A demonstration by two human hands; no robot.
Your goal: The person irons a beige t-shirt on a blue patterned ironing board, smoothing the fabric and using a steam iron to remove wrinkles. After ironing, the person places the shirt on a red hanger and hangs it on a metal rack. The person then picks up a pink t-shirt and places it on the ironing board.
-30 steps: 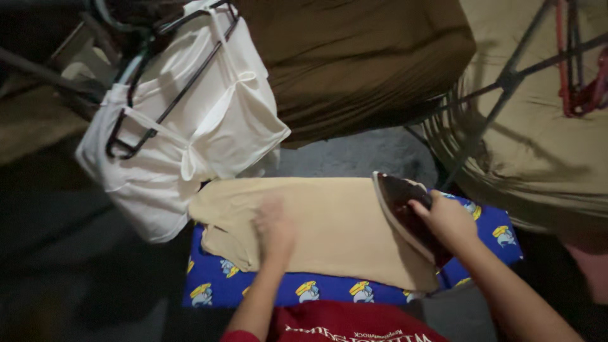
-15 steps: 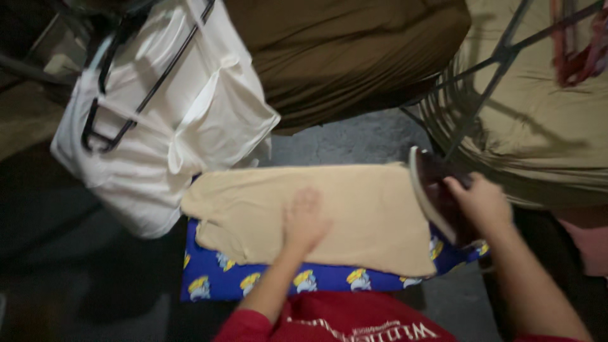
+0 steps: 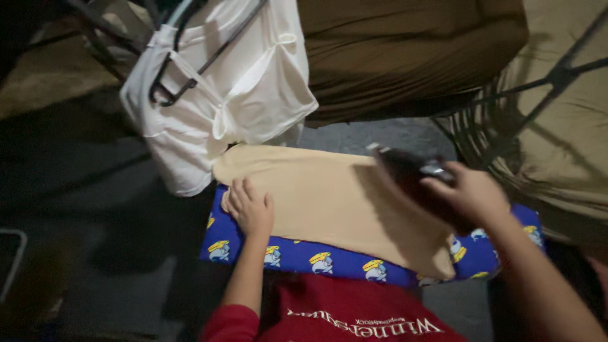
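Beige cloth (image 3: 329, 202) is spread on a blue patterned pad (image 3: 304, 256). At 9 o'clock, it is pinned by the flat, spread left hand (image 3: 251, 208); at 3 o'clock, a dark iron (image 3: 408, 174) is gripped by the right hand (image 3: 472, 193). Fingers could be burned if approached.

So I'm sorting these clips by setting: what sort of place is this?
Probably a room at home, with ironing done low on the floor. A tan garment lies flat on a blue printed pad, the right hand holds an iron, and a white garment hangs on a hanger nearby.
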